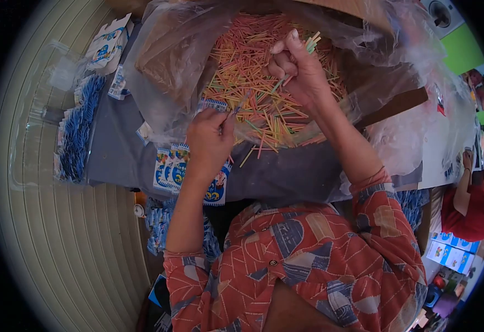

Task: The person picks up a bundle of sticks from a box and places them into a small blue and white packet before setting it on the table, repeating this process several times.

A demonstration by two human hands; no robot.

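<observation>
A small blue-and-white packet [214, 104] shows at the fingertips of my left hand [210, 138], which is closed on it near the front of an open box. My right hand [307, 74] is above the box with its fingers curled round several thin coloured sticks [312, 42]. Their pale green and yellow ends stick out past the thumb. Below both hands lies a large heap of loose pink, yellow, orange and green sticks [253, 72]. More printed packets [167, 169] lie overlapped on the grey cloth, just left of my left forearm.
Clear plastic sheeting [161, 83] lines the cardboard box [394, 108]. At the left, a row of blue-and-white packets [81, 130] stands in a clear plastic tray [23, 138], near a white printed carton [109, 44]. Another person in red [468, 213] is at far right.
</observation>
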